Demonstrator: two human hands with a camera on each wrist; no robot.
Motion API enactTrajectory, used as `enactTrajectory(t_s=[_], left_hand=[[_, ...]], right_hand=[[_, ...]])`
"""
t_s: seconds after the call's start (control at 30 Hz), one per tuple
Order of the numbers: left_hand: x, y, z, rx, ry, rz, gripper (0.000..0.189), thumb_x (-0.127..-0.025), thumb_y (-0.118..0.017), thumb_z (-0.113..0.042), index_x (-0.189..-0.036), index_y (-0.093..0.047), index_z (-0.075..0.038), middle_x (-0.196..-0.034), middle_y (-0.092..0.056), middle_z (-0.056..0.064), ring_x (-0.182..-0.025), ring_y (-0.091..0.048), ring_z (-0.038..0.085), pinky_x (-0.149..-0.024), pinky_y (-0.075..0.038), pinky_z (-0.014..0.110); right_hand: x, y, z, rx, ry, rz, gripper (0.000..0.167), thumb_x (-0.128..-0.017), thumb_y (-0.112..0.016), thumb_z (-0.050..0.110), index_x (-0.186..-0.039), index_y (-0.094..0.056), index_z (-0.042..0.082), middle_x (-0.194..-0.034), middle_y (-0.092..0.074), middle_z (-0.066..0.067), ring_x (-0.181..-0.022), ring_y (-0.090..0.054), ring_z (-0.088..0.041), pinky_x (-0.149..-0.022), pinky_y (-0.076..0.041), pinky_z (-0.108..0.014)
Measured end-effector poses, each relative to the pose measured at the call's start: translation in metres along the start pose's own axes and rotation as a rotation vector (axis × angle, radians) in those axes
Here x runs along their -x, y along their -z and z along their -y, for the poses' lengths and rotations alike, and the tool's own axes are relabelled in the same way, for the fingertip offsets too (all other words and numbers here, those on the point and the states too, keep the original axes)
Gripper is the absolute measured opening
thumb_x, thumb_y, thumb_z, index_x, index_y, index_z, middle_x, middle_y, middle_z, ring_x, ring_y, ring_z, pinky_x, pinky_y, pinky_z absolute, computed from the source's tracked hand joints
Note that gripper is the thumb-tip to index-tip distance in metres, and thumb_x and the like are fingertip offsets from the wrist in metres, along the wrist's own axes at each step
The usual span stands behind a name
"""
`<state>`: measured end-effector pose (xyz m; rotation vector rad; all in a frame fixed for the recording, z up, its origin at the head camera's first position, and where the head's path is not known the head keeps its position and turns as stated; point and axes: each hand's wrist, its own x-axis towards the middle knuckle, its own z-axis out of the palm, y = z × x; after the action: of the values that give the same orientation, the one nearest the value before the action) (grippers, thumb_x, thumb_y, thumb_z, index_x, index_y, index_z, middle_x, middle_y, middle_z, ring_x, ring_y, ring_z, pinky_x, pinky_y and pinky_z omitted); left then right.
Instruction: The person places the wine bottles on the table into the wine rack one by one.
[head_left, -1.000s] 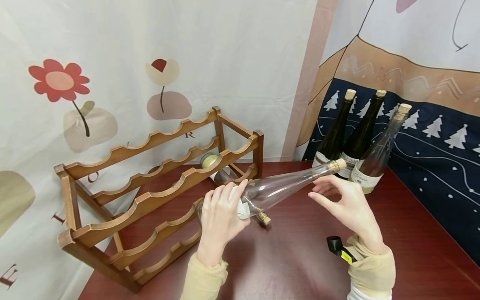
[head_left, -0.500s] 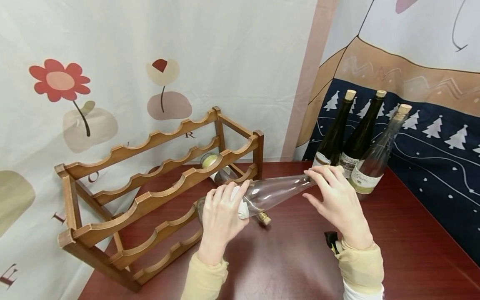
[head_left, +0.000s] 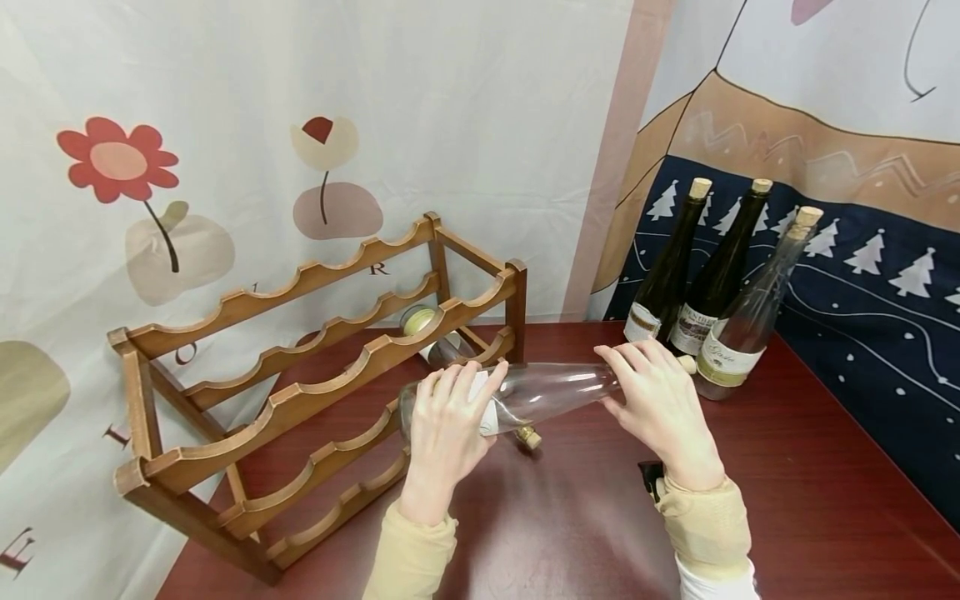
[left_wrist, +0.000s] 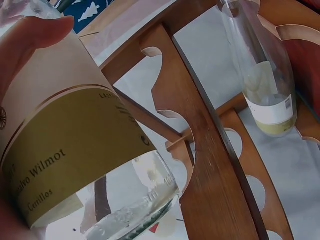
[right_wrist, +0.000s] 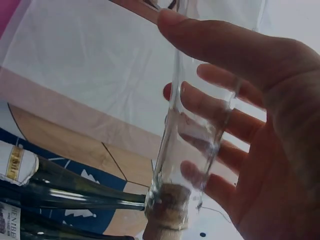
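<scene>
1. Printed cloth hangs behind a dark red tabletop (head_left: 825, 467): flowers along the left and far edges, pine trees toward the right.
2. One wooden wine rack (head_left: 315, 367) stands along the left side of the tabletop, with two tiers of scalloped rails.
3. Five bottles show in all.
4. One clear bottle (head_left: 540, 392) is held level over the middle of the tabletop, base toward the rack, cork toward the right edge.
5. The left hand (head_left: 446, 429) holds it at the labelled body, fingers (head_left: 465, 387) curled over the top.
6. The right hand (head_left: 660, 404) wraps the neck, fingers (right_wrist: 220, 102) bent around the glass; the cork (right_wrist: 162, 227) pokes out past them.
7. One clear bottle in the rack (head_left: 438, 342) lies in the lower tier, mostly hidden by the rails.
8. Three upright bottles (head_left: 712, 292) stand near the far right corner: two dark, one clear.
9. One loose cork (head_left: 529, 437) lies beneath the held bottle.
10. A small black object (head_left: 651, 477) by the right wrist is too hidden to identify.
</scene>
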<state>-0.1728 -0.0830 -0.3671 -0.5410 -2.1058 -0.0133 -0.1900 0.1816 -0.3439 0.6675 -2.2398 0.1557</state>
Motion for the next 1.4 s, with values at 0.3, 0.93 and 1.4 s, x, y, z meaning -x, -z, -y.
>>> enactTrajectory(t_s=[0.3, 0.93, 1.4], left_hand=[[-0.001, -0.002, -0.001, 0.001, -0.052, -0.01, 0.088, -0.039, -0.088, -0.028, -0.122, -0.061, -0.029, -0.107, -0.065, 0.005, -0.096, -0.059, 0.024, -0.085, -0.045, 0.035], [0.002, -0.004, -0.003, 0.006, -0.129, 0.043, 0.081, -0.045, -0.084, -0.019, -0.122, -0.06, -0.029, -0.104, -0.065, 0.003, -0.095, -0.06, 0.022, -0.085, -0.045, 0.035], [0.001, -0.004, -0.002, 0.033, -0.113, 0.056, 0.084, -0.041, -0.088, -0.027, -0.121, -0.06, -0.027, -0.102, -0.065, 0.002, -0.093, -0.06, 0.023, -0.085, -0.046, 0.035]], right_hand=[[0.003, -0.006, 0.002, 0.024, -0.029, 0.112, 0.059, -0.047, -0.083, 0.01, -0.103, -0.064, 0.009, -0.083, -0.066, -0.005, -0.079, -0.061, -0.027, -0.074, -0.05, -0.039], [0.007, -0.015, -0.004, -0.168, -0.156, 0.533, 0.029, -0.058, -0.075, 0.013, -0.067, -0.048, 0.022, -0.056, -0.049, 0.009, -0.05, -0.045, -0.011, -0.047, -0.033, -0.029], [0.007, -0.018, -0.009, -0.174, -0.075, 0.461, 0.03, -0.054, -0.072, 0.012, -0.063, -0.045, 0.022, -0.05, -0.045, 0.011, -0.045, -0.041, -0.01, -0.043, -0.027, -0.028]])
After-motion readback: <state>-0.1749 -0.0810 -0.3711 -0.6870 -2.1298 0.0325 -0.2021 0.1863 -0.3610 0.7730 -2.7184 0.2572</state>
